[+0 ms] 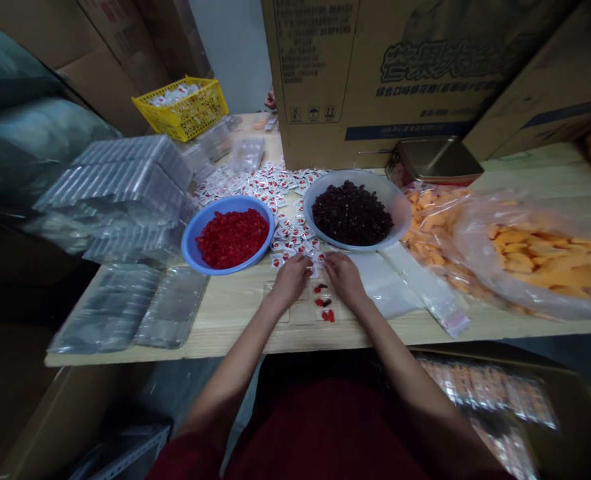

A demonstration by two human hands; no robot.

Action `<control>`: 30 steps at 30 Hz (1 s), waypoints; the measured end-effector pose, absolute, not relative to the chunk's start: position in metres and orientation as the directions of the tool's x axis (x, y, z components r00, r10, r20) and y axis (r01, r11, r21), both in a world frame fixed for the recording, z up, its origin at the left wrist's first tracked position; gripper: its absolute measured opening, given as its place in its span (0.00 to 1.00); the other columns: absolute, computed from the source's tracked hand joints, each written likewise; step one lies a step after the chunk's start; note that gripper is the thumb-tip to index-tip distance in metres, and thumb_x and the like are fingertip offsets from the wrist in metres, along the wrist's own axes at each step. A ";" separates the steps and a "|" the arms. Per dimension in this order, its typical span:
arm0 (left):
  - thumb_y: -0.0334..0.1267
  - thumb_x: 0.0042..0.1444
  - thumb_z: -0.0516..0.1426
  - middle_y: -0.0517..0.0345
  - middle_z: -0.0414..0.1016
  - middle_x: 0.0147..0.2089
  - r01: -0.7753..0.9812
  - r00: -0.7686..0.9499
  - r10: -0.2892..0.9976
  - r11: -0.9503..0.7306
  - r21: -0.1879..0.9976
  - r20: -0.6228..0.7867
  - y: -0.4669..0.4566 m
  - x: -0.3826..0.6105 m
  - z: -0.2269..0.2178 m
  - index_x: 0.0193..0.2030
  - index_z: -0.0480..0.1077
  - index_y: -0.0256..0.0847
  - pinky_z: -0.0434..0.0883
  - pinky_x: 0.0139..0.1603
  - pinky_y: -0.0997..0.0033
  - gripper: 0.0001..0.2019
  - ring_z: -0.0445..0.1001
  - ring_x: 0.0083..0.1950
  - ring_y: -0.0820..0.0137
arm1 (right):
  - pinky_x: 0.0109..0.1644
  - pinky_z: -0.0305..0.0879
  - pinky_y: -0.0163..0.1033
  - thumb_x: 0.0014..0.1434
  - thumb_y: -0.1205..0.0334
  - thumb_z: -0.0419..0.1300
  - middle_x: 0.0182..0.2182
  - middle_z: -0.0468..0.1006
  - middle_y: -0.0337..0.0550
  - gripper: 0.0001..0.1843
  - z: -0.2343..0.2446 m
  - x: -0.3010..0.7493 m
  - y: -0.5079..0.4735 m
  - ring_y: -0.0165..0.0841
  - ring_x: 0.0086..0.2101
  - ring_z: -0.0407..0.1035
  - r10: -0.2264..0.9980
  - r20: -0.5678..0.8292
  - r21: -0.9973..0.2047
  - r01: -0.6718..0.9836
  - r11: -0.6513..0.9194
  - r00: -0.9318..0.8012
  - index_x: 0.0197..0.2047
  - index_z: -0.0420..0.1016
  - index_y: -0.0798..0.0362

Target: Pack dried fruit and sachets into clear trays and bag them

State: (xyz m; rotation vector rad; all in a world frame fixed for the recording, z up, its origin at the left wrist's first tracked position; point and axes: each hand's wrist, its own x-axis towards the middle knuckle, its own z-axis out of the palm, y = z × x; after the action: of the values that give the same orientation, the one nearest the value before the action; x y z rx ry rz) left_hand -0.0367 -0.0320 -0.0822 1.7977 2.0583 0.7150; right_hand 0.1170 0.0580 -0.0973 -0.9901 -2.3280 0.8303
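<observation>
Both hands are over the far side of a shallow clear plastic tray [302, 313] with compartments. My left hand [291, 279] has its fingers pinched together at the edge of a heap of small white sachets with red print [295, 233]. What it pinches is too small to make out. My right hand [345, 277] is closed too, fingertips bent toward the left hand, and its contents are hidden. Red pieces [328, 315] and dark pieces [326, 303] lie in the tray's right-hand compartments. My hands cover part of the tray.
Beyond the hands stand a blue bowl [188, 250] of red pieces and a pale bowl [400, 217] of dark pieces. Stacked clear trays [125, 180] are left. Right are bags of orange slices [540, 257], a tin [438, 160] and cartons [325, 73]. A yellow basket [195, 120] stands behind.
</observation>
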 end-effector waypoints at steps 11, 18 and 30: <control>0.34 0.63 0.54 0.56 0.75 0.34 0.730 -0.383 0.916 0.223 0.646 0.117 -0.049 -0.050 -0.072 0.38 0.69 0.40 0.67 0.39 0.70 0.04 0.72 0.35 0.69 | 0.53 0.67 0.44 0.60 0.68 0.55 0.46 0.80 0.50 0.16 -0.116 0.098 0.078 0.40 0.45 0.73 0.813 0.156 -0.734 0.485 0.476 -0.562 0.49 0.78 0.53; 0.40 0.63 0.56 0.60 0.74 0.31 0.513 -0.564 0.825 0.315 0.798 0.037 -0.110 -0.015 -0.087 0.36 0.71 0.41 0.66 0.36 0.71 0.07 0.70 0.31 0.71 | 0.31 0.65 0.36 0.61 0.57 0.59 0.33 0.79 0.40 0.14 -0.086 0.147 0.012 0.32 0.26 0.68 0.837 0.058 -0.923 0.290 0.252 -0.544 0.49 0.74 0.51; 0.40 0.68 0.51 0.53 0.74 0.40 0.672 -0.455 0.873 0.207 0.711 0.176 -0.132 -0.020 -0.073 0.43 0.72 0.41 0.68 0.47 0.64 0.10 0.72 0.42 0.66 | 0.47 0.65 0.44 0.61 0.70 0.55 0.35 0.77 0.45 0.09 -0.109 0.119 -0.035 0.39 0.39 0.70 0.647 0.143 -0.807 0.291 0.514 -0.749 0.33 0.75 0.50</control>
State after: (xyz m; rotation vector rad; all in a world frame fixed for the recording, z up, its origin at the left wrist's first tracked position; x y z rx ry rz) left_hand -0.0199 -0.1317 -0.0731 1.4635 2.2193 1.0919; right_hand 0.1190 -0.0353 -0.1092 -0.7706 -2.3297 1.1252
